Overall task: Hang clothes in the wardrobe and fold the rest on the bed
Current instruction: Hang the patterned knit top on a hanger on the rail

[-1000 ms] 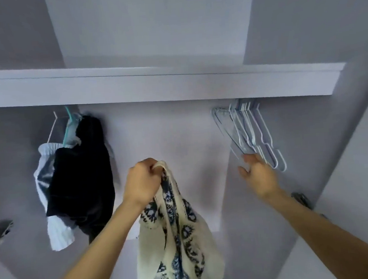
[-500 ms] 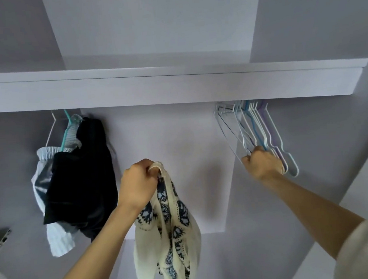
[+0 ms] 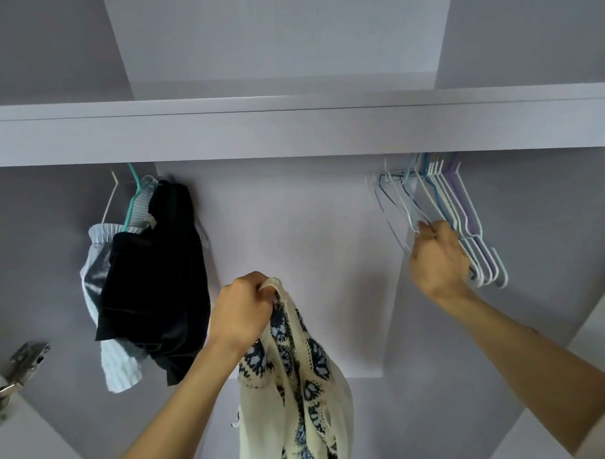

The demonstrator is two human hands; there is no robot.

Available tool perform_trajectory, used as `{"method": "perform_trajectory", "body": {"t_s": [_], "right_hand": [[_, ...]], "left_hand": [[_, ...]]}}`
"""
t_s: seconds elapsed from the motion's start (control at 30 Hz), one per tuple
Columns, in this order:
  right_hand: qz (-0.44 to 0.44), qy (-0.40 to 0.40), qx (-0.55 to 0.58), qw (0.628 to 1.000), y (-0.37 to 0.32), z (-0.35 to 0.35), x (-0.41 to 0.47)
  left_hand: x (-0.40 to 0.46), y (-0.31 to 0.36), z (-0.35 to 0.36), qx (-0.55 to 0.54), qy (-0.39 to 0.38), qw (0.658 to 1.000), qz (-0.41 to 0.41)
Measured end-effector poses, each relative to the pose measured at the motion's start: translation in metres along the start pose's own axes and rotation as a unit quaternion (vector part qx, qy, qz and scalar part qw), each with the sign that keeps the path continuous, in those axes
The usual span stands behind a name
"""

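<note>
Head view, looking up into a pale grey wardrobe.

Left hand (image 3: 241, 315), lower centre: fingers curled tight round the top of a cream garment with dark blue floral print (image 3: 297, 394), which hangs below it.

Right hand (image 3: 439, 257), centre right: fingers curled round the wire of a bunch of empty white, blue and lilac wire hangers (image 3: 453, 212) hanging under the white shelf edge (image 3: 285, 128).

Centre left: black garment (image 3: 156, 286) and pale striped garment (image 3: 117, 362) on a teal hanger (image 3: 133, 204).

Lower left: metal door hinge (image 3: 17, 367).

The right hand (image 3: 439, 257), open and reaching a second ago, has closed on the empty hangers (image 3: 450, 216) (at two o'clock), pinching one wire.
</note>
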State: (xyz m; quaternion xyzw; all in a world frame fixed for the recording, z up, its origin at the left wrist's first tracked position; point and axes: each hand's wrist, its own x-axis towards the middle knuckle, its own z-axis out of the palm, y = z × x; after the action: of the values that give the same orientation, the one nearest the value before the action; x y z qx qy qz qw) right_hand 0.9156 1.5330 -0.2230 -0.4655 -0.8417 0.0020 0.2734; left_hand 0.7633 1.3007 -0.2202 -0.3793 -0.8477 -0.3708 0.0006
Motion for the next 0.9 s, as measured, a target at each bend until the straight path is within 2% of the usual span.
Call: {"method": "perform_trajectory", "body": {"t_s": [0.1,0.17,0.27,0.33,0.4,0.47,0.53,0.6,0.7,0.73,0.8,0.83,0.9], "right_hand": [[-0.043,0.064,0.072,0.994,0.002,0.001,-0.001],[-0.055,0.061,0.122,0.989,0.0,0.0,-0.001],[-0.046,-0.048,0.178,0.982,0.002,0.007,-0.013],[-0.04,-0.13,0.198,0.971,0.006,0.018,-0.028],[-0.036,-0.152,0.228,0.961,0.012,0.03,-0.054],[-0.043,-0.123,0.306,0.943,0.018,0.043,-0.09],[-0.054,-0.096,0.394,0.912,0.019,0.052,-0.124],[-0.012,-0.132,0.493,0.86,0.014,0.056,-0.135],[0.132,-0.339,0.615,0.7,-0.007,0.044,-0.122],[0.145,-0.389,0.601,0.683,-0.014,0.041,-0.119],[0.122,-0.396,0.537,0.734,-0.029,0.044,-0.119],[0.096,-0.358,0.516,0.772,-0.034,0.048,-0.123],[0.047,-0.275,0.524,0.805,-0.039,0.056,-0.132]], "left_hand": [[-0.003,0.001,0.001,0.005,0.015,1.0,-0.011],[-0.005,0.003,0.002,0.03,0.042,0.998,-0.021],[-0.011,0.004,0.002,0.034,0.096,0.994,-0.044],[-0.012,0.001,0.004,0.018,0.092,0.993,-0.068],[-0.013,-0.009,0.009,-0.056,0.06,0.991,-0.11],[-0.018,-0.018,0.014,-0.18,0.031,0.969,-0.168],[-0.023,-0.026,0.018,-0.248,0.023,0.946,-0.209],[-0.03,-0.031,0.019,-0.242,0.012,0.943,-0.227],[-0.035,-0.033,0.019,-0.202,-0.002,0.957,-0.206],[-0.035,-0.035,0.019,-0.197,-0.004,0.96,-0.2],[-0.037,-0.039,0.016,-0.191,-0.013,0.962,-0.197],[-0.038,-0.042,0.014,-0.189,-0.015,0.962,-0.199],[-0.039,-0.049,0.01,-0.189,-0.013,0.958,-0.214]]}}
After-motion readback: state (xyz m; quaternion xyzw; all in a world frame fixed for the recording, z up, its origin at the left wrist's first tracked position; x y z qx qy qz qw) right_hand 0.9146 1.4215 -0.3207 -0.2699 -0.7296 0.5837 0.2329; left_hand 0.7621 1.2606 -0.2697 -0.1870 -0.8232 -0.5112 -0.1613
